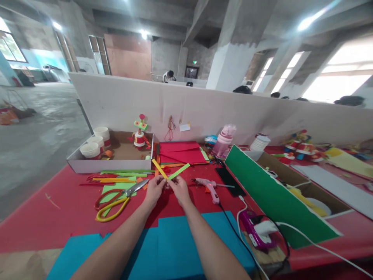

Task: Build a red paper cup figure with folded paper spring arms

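Note:
My left hand [155, 189] pinches the lower end of a yellow paper strip [159, 168]. In my right hand [178, 189] is the near end of a green paper strip [180, 170]. The two strips meet at my fingertips and spread apart in a V. Just left of my hands lie scissors [118, 200] with red and yellow handles, resting partly on green paper [116, 186]. To the right is a pink glue gun [208, 188], its nozzle pointing toward my hands. My fingers hide the exact joint of the strips.
A shallow box [107, 166] holds paper cups [90, 149] and a paper-cup figure [140, 138]. Behind my hands are red sheets [183, 152]. At right stand a green-sided box [271, 202], a phone [229, 181], a purple power strip [256, 231] and cables. Blue sheets [175, 249] lie under my forearms.

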The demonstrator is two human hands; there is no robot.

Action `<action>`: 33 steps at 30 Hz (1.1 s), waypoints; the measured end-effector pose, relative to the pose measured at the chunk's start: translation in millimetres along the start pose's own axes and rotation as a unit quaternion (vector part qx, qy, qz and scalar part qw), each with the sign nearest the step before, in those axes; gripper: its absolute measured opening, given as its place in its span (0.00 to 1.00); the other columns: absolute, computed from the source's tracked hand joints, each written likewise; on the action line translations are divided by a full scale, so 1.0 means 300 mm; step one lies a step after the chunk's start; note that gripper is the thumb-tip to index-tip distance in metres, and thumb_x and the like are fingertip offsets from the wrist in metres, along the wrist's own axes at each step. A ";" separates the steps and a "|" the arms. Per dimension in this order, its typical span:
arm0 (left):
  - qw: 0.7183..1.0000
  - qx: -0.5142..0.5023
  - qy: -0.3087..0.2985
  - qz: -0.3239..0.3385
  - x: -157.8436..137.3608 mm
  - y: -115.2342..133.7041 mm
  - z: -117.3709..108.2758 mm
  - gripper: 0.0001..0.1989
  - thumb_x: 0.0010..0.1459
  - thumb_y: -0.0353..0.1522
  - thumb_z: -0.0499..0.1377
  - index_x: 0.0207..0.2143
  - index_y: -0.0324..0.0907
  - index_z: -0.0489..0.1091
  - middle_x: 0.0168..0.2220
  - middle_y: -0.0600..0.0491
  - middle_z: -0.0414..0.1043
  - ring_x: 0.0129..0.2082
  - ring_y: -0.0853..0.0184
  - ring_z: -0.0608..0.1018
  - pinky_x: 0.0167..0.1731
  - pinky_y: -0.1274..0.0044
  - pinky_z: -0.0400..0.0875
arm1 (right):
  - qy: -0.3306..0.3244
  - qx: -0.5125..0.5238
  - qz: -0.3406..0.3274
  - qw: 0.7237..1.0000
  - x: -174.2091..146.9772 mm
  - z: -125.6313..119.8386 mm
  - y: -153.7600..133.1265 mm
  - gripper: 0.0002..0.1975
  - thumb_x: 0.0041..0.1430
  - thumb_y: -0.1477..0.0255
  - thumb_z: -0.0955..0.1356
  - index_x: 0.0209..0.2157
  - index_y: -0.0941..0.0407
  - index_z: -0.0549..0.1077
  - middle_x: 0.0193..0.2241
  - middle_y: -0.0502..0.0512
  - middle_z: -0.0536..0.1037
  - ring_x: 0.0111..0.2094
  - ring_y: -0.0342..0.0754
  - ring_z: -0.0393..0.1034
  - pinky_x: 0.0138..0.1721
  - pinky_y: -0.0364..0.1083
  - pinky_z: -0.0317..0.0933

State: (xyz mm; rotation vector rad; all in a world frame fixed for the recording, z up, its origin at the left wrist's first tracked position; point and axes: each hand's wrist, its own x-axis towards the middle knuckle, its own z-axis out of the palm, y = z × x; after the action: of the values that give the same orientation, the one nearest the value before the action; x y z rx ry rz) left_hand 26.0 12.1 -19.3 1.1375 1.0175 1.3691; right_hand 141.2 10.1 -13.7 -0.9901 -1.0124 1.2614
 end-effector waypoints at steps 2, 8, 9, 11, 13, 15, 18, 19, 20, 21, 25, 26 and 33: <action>1.000 -0.008 -0.002 0.003 -0.001 -0.001 0.000 0.15 0.47 0.42 0.65 0.28 0.39 0.71 0.24 0.54 0.71 0.23 0.70 0.72 0.26 0.79 0.66 | 0.008 0.006 -0.001 1.000 0.001 0.000 0.001 0.14 0.41 0.64 0.73 0.29 0.56 0.70 0.23 0.47 0.76 0.24 0.44 0.71 0.28 0.44 0.68; 1.000 -0.013 -0.022 -0.009 -0.008 0.016 0.003 0.17 0.48 0.44 0.65 0.30 0.38 0.72 0.24 0.53 0.72 0.24 0.70 0.72 0.27 0.79 0.65 | 0.017 0.021 -0.007 1.000 0.008 -0.002 0.013 0.14 0.42 0.63 0.73 0.30 0.56 0.71 0.24 0.48 0.77 0.24 0.45 0.72 0.32 0.46 0.68; 1.000 -0.010 -0.022 -0.009 -0.009 0.021 0.004 0.18 0.47 0.45 0.65 0.29 0.38 0.72 0.24 0.53 0.72 0.23 0.71 0.71 0.26 0.79 0.65 | 0.009 0.022 -0.011 1.000 0.007 -0.003 0.014 0.14 0.43 0.63 0.73 0.30 0.55 0.71 0.24 0.48 0.77 0.24 0.45 0.72 0.33 0.46 0.68; 1.000 -0.008 -0.018 -0.007 -0.012 0.030 0.007 0.18 0.46 0.45 0.65 0.28 0.39 0.71 0.23 0.54 0.72 0.22 0.71 0.71 0.25 0.79 0.64 | 0.001 0.019 -0.019 1.000 0.004 -0.006 0.014 0.13 0.44 0.64 0.73 0.30 0.55 0.71 0.24 0.47 0.76 0.24 0.44 0.71 0.32 0.45 0.68; 1.000 -0.008 -0.013 -0.003 -0.014 0.037 0.011 0.18 0.46 0.45 0.66 0.27 0.39 0.71 0.22 0.54 0.71 0.22 0.71 0.71 0.25 0.79 0.64 | 0.006 0.013 -0.026 1.000 0.001 -0.008 0.013 0.12 0.44 0.64 0.73 0.29 0.54 0.71 0.23 0.46 0.75 0.24 0.44 0.71 0.31 0.44 0.67; 1.000 -0.008 -0.012 0.001 -0.017 0.041 0.014 0.17 0.46 0.44 0.66 0.26 0.39 0.71 0.21 0.54 0.71 0.22 0.71 0.71 0.26 0.79 0.64 | 0.009 0.018 -0.029 0.999 -0.001 -0.009 0.013 0.11 0.45 0.64 0.73 0.29 0.55 0.72 0.22 0.46 0.74 0.23 0.44 0.70 0.29 0.44 0.66; 1.000 -0.015 -0.022 -0.011 -0.019 0.041 0.014 0.18 0.45 0.44 0.67 0.29 0.38 0.72 0.23 0.53 0.73 0.22 0.71 0.71 0.25 0.79 0.65 | 0.002 0.045 -0.018 0.999 0.001 -0.007 0.019 0.12 0.45 0.63 0.73 0.29 0.55 0.72 0.20 0.46 0.74 0.22 0.45 0.69 0.28 0.45 0.66; 0.999 -0.021 -0.024 -0.018 -0.019 0.039 0.013 0.18 0.44 0.43 0.67 0.29 0.38 0.72 0.23 0.53 0.73 0.22 0.71 0.71 0.24 0.80 0.65 | 0.001 0.049 -0.013 0.999 0.003 -0.006 0.022 0.12 0.45 0.62 0.73 0.28 0.56 0.72 0.20 0.47 0.75 0.22 0.45 0.69 0.28 0.45 0.65; 0.999 -0.027 -0.023 -0.026 -0.018 0.037 0.011 0.19 0.44 0.43 0.68 0.29 0.38 0.72 0.23 0.54 0.72 0.21 0.72 0.71 0.24 0.80 0.64 | 0.001 0.048 -0.009 0.999 0.005 -0.005 0.025 0.12 0.45 0.62 0.73 0.27 0.56 0.73 0.20 0.47 0.75 0.22 0.45 0.69 0.28 0.45 0.65; 0.999 -0.034 -0.020 -0.032 -0.017 0.033 0.009 0.19 0.43 0.43 0.68 0.29 0.38 0.71 0.22 0.54 0.72 0.21 0.72 0.71 0.23 0.80 0.64 | 0.001 0.043 -0.010 0.999 0.006 -0.004 0.029 0.12 0.46 0.62 0.72 0.26 0.56 0.73 0.20 0.48 0.75 0.22 0.45 0.69 0.28 0.45 0.65; 0.999 -0.036 -0.011 -0.032 -0.015 0.024 0.005 0.18 0.44 0.43 0.67 0.27 0.38 0.69 0.21 0.54 0.71 0.21 0.72 0.71 0.24 0.80 0.65 | 0.006 0.008 -0.043 0.999 0.009 -0.015 0.029 0.12 0.48 0.61 0.72 0.26 0.56 0.74 0.19 0.47 0.73 0.21 0.44 0.68 0.28 0.44 0.64; 0.999 -0.031 -0.007 -0.030 -0.016 0.024 0.005 0.17 0.45 0.42 0.67 0.27 0.38 0.69 0.21 0.54 0.71 0.21 0.73 0.71 0.24 0.80 0.65 | 0.015 -0.007 -0.054 0.998 0.011 -0.021 0.025 0.13 0.48 0.60 0.72 0.28 0.55 0.74 0.19 0.47 0.73 0.21 0.44 0.68 0.27 0.43 0.64; 0.998 -0.035 0.025 -0.045 -0.022 0.033 0.008 0.17 0.44 0.41 0.68 0.27 0.38 0.69 0.18 0.58 0.67 0.18 0.74 0.68 0.19 0.82 0.62 | 0.132 0.005 -0.043 0.990 0.028 -0.055 -0.007 0.17 0.48 0.56 0.72 0.25 0.57 0.73 0.18 0.49 0.73 0.21 0.45 0.69 0.27 0.43 0.63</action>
State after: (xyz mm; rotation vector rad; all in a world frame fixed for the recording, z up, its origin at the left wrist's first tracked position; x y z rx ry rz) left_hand 26.5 4.6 -10.0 0.9983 1.0370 1.3558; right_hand 158.1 18.1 -15.6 -1.0635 -0.8335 1.0329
